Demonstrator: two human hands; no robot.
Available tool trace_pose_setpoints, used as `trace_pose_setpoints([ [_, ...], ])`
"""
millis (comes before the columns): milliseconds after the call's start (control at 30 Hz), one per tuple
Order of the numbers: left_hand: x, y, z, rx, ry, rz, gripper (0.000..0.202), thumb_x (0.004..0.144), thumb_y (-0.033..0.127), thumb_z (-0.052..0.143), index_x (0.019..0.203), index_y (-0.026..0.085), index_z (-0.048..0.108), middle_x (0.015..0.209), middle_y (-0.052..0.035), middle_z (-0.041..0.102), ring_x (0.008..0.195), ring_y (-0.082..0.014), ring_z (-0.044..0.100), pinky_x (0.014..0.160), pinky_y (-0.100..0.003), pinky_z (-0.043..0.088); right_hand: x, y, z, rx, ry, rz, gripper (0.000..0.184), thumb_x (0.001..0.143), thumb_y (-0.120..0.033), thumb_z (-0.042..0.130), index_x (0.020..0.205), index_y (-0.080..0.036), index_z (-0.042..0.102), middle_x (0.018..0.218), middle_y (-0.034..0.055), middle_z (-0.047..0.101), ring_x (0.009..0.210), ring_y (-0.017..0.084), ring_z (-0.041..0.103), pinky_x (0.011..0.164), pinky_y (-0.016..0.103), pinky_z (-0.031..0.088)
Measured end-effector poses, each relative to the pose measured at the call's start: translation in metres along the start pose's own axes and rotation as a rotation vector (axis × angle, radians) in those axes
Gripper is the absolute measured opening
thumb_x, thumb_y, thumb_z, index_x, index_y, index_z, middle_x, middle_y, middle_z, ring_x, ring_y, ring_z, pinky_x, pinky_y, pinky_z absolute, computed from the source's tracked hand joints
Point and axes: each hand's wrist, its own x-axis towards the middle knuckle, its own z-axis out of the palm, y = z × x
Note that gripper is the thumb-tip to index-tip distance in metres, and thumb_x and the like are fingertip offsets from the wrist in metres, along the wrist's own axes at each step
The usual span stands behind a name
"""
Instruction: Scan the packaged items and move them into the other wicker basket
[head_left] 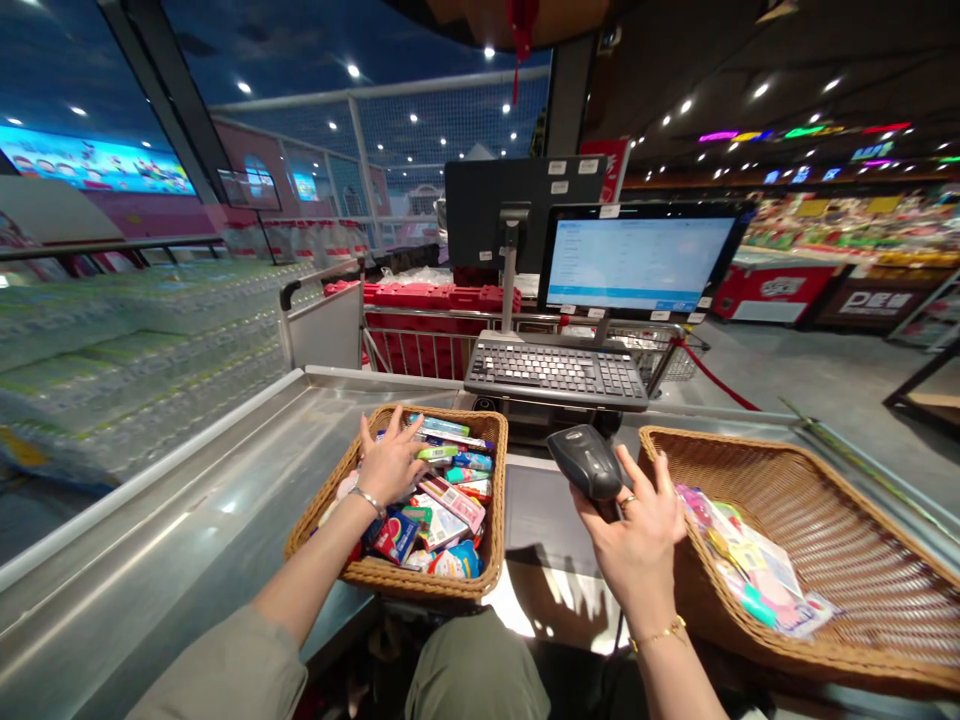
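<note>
My left hand (391, 462) reaches over the left wicker basket (491, 560), its fingers spread above small packaged goods. Among these are a pink box (454, 500), a dark blue packet (395, 535) and several colourful tubes and cartons. Whether the fingertips touch any package I cannot tell. My right hand (637, 530) grips a black barcode scanner (587, 460) between the two baskets, with some fingers raised off the handle. Right of it stands a second wicker basket (840, 510), holding a few blister-packed items (757, 580) near its left wall.
Behind the baskets stand a keyboard (559, 368) and a lit monitor (637, 262), with the back of a second screen (517, 220) beside them. A metal counter (202, 500) runs left. Shopping carts and stacked bottle packs (135, 340) are beyond.
</note>
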Motion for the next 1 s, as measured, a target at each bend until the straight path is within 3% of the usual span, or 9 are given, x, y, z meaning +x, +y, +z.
trace_pose_setpoints([
  [267, 0.011, 0.023, -0.016, -0.030, 0.119, 0.003, 0.026, 0.081, 0.028, 0.061, 0.102, 0.037, 0.073, 0.147, 0.0020, 0.047, 0.147, -0.0367, 0.017, 0.107, -0.077, -0.010, 0.000, 0.003, -0.003, -0.020, 0.006, 0.001, 0.030, 0.084, -0.048, 0.059, 0.084, -0.020, 0.069, 0.132, 0.0108, 0.060, 0.141, 0.038, 0.030, 0.106, 0.067, 0.024],
  [533, 0.026, 0.056, -0.028, -0.050, 0.123, -0.003, 0.028, 0.083, 0.028, 0.061, 0.106, 0.039, 0.072, 0.148, 0.0038, 0.045, 0.148, -0.0350, 0.012, 0.109, -0.076, -0.008, 0.000, 0.008, -0.011, -0.029, -0.024, 0.028, 0.028, 0.084, -0.047, 0.059, 0.088, -0.021, 0.069, 0.135, 0.0097, 0.057, 0.142, 0.037, 0.028, 0.107, 0.065, 0.023],
  [1000, 0.052, 0.105, -0.026, -0.117, 0.202, 0.077, 0.030, 0.084, 0.028, 0.061, 0.111, 0.041, 0.070, 0.150, 0.0047, 0.041, 0.148, -0.0350, 0.011, 0.108, -0.077, -0.007, 0.003, 0.012, -0.024, -0.041, -0.012, 0.037, 0.024, 0.084, -0.043, 0.060, 0.089, -0.022, 0.068, 0.135, 0.0082, 0.057, 0.141, 0.037, 0.028, 0.106, 0.065, 0.024],
])
